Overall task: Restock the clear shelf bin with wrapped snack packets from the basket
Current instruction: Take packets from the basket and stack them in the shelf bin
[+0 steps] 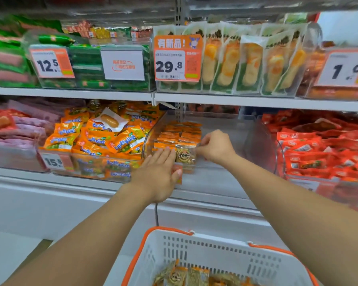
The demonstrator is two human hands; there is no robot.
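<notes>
The clear shelf bin [221, 129] sits on the lower shelf, centre, with rows of orange-topped wrapped snack packets [179, 134] standing at its left side. One packet [185, 154] with a round brown label stands at the front of the rows. My left hand [159, 172] lies flat with straight fingers against the bin's front and the packets' left edge. My right hand [215, 146] pinches the top right corner of that front packet. The white basket [211, 248] with orange handles hangs below, holding several more packets [186, 275].
A bin of orange and green packets [103, 137] stands left of the clear bin, a bin of red packets [322, 145] to its right. The upper shelf [236, 100] overhangs, carrying price tags and green-packaged goods. A white cabinet ledge runs beneath.
</notes>
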